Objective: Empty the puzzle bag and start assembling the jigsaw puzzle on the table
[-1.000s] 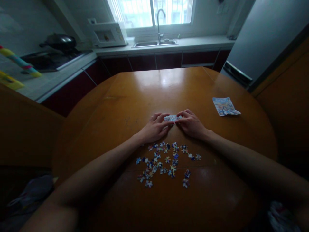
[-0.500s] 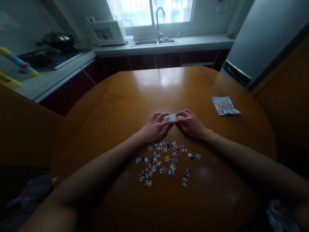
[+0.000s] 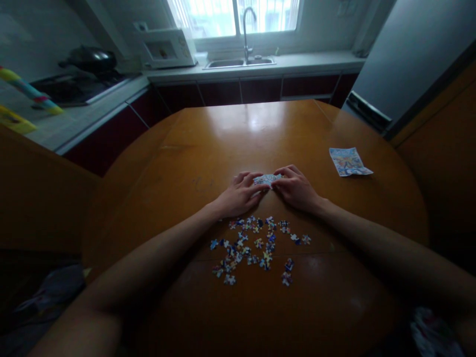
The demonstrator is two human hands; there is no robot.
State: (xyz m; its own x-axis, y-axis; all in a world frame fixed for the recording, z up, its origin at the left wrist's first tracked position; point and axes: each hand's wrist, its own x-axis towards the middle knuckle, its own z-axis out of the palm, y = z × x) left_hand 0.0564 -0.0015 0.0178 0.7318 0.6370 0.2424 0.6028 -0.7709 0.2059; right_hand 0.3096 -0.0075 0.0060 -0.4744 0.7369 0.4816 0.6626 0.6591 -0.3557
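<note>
Between my two hands lies a small joined section of jigsaw puzzle (image 3: pixel 267 180), pale blue and white with a printed pattern. My left hand (image 3: pixel 243 192) grips its left side, thumb at the near edge and fingers over the far edge. At the right end, my right hand (image 3: pixel 296 187) pinches it with thumb and fingertips. Fingers cover both ends of the section. Loose jigsaw pieces (image 3: pixel 238 252) in mixed colours are scattered on the table on the near side of my hands, between my forearms.
The round-ended wooden table (image 3: pixel 178 163) fills the middle. A creased printed sheet (image 3: pixel 348 162) lies at its right. Beyond are a counter with a sink (image 3: pixel 226 63), a microwave (image 3: pixel 163 48) and a pot (image 3: pixel 89 59) on the stove. A fridge (image 3: pixel 405 59) stands at right.
The whole view has shifted slightly. My right hand has moved a touch away from the left, so more of the joined puzzle section shows. The loose pieces stay where they were.
</note>
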